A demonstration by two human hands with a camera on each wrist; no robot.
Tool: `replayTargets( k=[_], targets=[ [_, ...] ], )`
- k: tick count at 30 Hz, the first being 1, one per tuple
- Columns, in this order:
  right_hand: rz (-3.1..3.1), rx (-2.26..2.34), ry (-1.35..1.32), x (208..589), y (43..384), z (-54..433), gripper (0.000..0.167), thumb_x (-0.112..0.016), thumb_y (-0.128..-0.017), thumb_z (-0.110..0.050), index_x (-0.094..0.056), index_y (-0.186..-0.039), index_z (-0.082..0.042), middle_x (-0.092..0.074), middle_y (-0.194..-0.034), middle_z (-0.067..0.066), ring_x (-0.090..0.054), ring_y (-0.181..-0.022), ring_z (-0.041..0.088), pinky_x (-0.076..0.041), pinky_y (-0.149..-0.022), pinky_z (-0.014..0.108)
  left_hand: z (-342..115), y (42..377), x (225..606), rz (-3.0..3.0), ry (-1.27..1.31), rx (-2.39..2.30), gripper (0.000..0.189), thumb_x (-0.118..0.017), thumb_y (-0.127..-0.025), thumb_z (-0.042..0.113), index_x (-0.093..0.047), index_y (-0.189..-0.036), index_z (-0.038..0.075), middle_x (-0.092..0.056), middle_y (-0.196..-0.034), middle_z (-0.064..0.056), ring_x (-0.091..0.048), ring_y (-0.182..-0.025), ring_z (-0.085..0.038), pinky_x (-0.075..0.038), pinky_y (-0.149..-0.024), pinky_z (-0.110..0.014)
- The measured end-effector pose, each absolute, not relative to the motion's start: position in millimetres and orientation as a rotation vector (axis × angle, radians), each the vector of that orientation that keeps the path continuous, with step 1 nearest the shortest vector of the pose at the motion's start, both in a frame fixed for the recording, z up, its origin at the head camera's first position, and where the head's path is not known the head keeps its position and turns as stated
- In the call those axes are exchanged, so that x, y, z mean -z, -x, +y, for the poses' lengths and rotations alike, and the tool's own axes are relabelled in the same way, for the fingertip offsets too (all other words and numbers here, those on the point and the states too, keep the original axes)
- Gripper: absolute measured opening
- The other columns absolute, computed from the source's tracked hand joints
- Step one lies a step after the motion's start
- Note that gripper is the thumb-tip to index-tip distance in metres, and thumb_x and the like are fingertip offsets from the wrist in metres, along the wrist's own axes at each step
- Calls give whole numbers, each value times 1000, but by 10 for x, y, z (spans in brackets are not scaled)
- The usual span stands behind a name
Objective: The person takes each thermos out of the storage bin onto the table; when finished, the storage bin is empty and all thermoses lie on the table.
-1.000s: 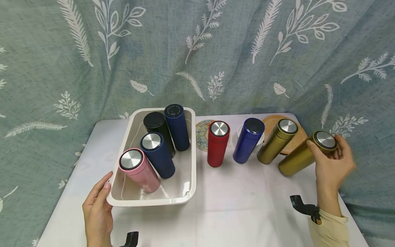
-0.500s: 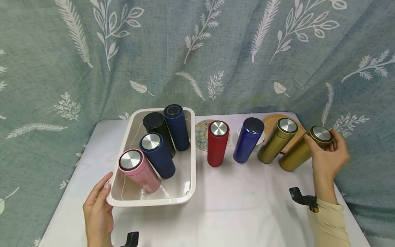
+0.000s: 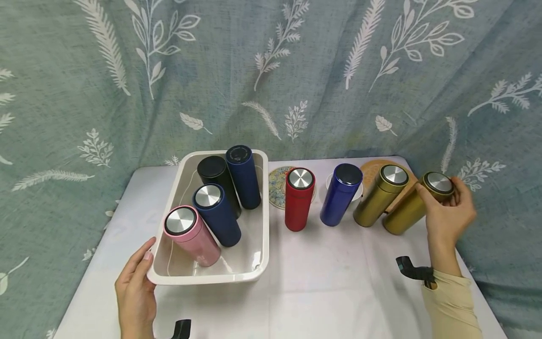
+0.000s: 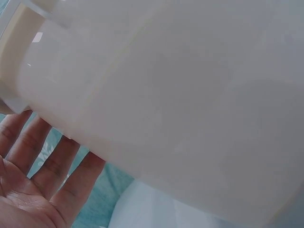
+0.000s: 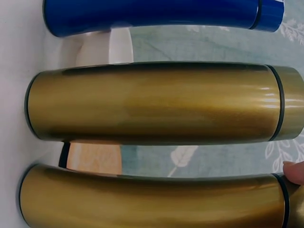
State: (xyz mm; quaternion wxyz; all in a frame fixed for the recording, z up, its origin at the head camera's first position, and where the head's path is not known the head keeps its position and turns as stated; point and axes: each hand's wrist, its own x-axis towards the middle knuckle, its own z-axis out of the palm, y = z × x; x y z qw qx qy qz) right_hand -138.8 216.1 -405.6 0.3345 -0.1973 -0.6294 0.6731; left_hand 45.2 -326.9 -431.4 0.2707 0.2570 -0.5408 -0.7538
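My right hand (image 3: 450,214) grips a gold thermos flask (image 3: 404,213) round its silver-topped lid, thumb on the near side and fingers round the far side. It stands upright on the table, beside a second gold thermos (image 5: 156,102). My left hand (image 3: 134,292) rests at the left front corner of a white plastic tub (image 3: 207,279). In the left wrist view its fingers (image 4: 64,166) lie straight against the tub's outer wall. Inside the tub stand a pink thermos (image 3: 199,242), a navy thermos with a silver top (image 3: 220,221), a black one (image 3: 220,181) and another navy one (image 3: 243,181).
A red thermos (image 3: 298,205) and a shiny blue thermos (image 3: 338,200) stand between the tub and the gold pair. Behind them lie a patterned round mat (image 3: 277,186), a white dish (image 3: 359,192) and a round wooden board (image 3: 371,165). A leaf-print curtain (image 3: 237,70) hangs behind.
My right hand has moved slightly left and away from me with the gold thermos, bringing it closer to the other gold one and more upright. The left hand has stayed at the tub.
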Motion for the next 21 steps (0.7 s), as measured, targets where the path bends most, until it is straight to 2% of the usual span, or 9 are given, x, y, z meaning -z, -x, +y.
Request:
replayTargets(
  k=[8,15,21],
  targets=[
    [-1707,-1710,530,4088,1402,2143,71,-91,-69,-5,-63,-133,-17,-61,-141,8,-60,-126,14,-47,-101,18,-3276,-461,4304,-1449,-688,2031,34,-60,-99,6,-63,-132,-3,-71,-122,2,-71,-100,-7,-60,-69,-22],
    [-1819,-1559,517,4134,1386,2128,68,-88,-74,-12,-61,-136,-20,-61,-142,4,-58,-130,10,-45,-108,20,-3265,-467,4291,-1480,-687,2010,35,-60,-99,7,-62,-133,-3,-72,-121,3,-71,-101,-7,-60,-69,-22],
    [-1795,-1575,477,4155,1385,2135,68,-88,-74,-7,-62,-135,-18,-62,-136,1,-59,-127,11,-45,-106,18,-3270,-473,4288,-1488,-682,2005,35,-59,-100,7,-62,-133,-3,-71,-122,2,-71,-100,-7,-60,-69,-22]
  ],
)
